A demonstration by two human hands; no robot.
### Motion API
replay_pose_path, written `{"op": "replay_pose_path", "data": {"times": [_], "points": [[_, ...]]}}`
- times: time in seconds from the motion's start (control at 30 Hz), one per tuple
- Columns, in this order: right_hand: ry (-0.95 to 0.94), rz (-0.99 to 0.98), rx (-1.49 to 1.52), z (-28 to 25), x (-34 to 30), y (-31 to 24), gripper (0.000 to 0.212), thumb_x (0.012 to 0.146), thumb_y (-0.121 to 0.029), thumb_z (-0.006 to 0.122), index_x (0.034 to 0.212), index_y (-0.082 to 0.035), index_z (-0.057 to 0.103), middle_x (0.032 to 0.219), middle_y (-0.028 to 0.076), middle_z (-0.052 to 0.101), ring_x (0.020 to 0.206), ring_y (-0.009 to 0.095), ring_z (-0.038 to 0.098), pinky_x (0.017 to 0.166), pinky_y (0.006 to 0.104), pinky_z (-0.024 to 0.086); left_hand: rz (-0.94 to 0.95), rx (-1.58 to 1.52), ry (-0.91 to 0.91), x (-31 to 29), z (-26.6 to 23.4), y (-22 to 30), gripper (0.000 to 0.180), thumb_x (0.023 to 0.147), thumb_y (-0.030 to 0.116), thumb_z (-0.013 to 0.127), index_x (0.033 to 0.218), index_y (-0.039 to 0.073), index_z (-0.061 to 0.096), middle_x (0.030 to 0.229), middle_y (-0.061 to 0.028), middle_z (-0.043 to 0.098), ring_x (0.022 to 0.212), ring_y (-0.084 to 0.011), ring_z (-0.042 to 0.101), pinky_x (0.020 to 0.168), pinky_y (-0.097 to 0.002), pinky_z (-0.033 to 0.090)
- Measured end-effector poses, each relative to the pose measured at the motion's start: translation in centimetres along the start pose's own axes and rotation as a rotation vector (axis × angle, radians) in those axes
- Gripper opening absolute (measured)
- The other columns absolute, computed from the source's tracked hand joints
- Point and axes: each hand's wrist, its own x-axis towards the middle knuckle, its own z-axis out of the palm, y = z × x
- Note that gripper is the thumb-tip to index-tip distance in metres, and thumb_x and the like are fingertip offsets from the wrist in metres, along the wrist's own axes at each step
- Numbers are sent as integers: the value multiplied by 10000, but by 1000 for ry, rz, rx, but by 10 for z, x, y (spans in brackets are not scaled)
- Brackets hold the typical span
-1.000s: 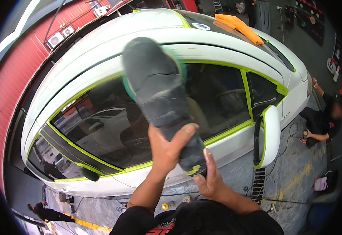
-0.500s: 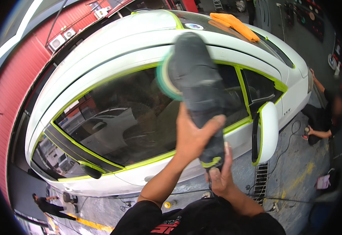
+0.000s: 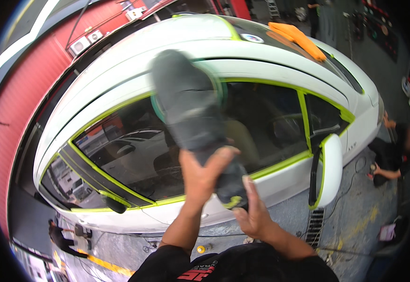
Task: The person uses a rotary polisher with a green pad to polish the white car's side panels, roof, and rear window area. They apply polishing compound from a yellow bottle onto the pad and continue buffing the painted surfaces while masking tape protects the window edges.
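Polisher [image 3: 193, 108] is swinging back leftward over the roof edge [image 3: 261, 71] of the white car [image 3: 280, 181], so it's probably reworking that strip. Left hand [image 3: 201, 175] is wrapping it midway, right hand [image 3: 256, 217] is clasping it lower; both closed.

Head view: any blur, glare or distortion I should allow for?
Head view: the black power tool is smeared, mostly at its far end; head view: the dark side window mirrors a white car; head view: the red wall bends near the rim.
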Motion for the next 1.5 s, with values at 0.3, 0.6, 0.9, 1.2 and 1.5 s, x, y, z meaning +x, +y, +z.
{"op": "replay_pose_path", "data": {"times": [0.3, 0.6, 0.9, 1.2, 1.5], "points": [[46, 176, 300, 15, -36, 11, 861, 1083, -385, 420, 1598, -75, -196, 1169, 213, 529, 641, 153, 543, 558, 305, 480, 66, 115, -111, 10, 18, -18, 734, 804, 232, 859, 1356, -13, 443, 1193, -150, 626, 1085, -206, 623, 961, -357, 497], [-134, -121, 67, 48, 47, -33, 801, 984, -179, 647, 1588, 55, 175, 1393, 380, 505, 1146, 512, 628, 957, 466, 540, 151, -105, 150, -7, -71, 30, 440, 863, 237, 764, 1152, -57, 612, 990, -154, 691, 831, -222, 711, 757, -346, 580], [-389, -81, 234, 102, 106, -79, 772, 1000, -240, 630, 1646, -198, 209, 942, 222, 539, 634, 420, 615, 587, 513, 533, 314, -191, 301, -21, -167, 61, 414, 1011, 312, 532, 1203, -50, 589, 1066, -237, 677, 926, -309, 716, 800, -458, 626], [-326, -48, 187, 80, 82, -67, 780, 992, -251, 643, 1645, -179, 224, 941, 201, 540, 618, 366, 611, 554, 473, 535, 263, -178, 269, -21, -135, 47, 391, 1014, 297, 520, 1205, -38, 585, 1062, -229, 681, 910, -312, 719, 803, -466, 623], [-115, 19, 183, 29, 33, -33, 829, 958, -218, 691, 1631, -127, 215, 1123, 257, 586, 804, 419, 673, 622, 471, 573, 159, -34, 212, -11, -40, 19, 520, 867, 293, 681, 1168, -115, 569, 998, -228, 678, 833, -282, 723, 725, -384, 604]]}}
